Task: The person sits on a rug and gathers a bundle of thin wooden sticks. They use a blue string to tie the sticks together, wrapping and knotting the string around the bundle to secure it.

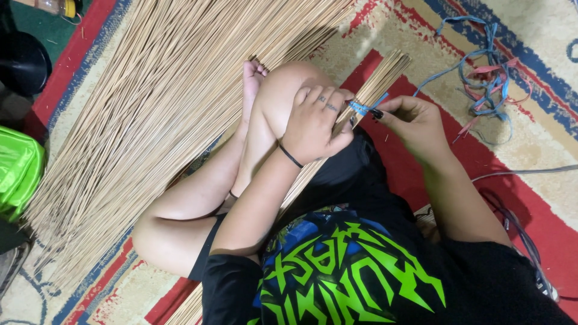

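While our left hand (314,126) wraps its fingers tight around a bundle of thin sticks (373,87) resting against our raised knee, our right hand (412,123) pinches a blue strap (365,108) looped round that bundle. A large heap of loose sticks (162,102) lies on the patterned rug (542,138), with spare straps (487,84) nearby.

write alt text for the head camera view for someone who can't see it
A seated person's left hand grips a bundle of thin tan sticks while the right hand pulls a blue strip around it. A big pile of loose sticks lies on the patterned rug.
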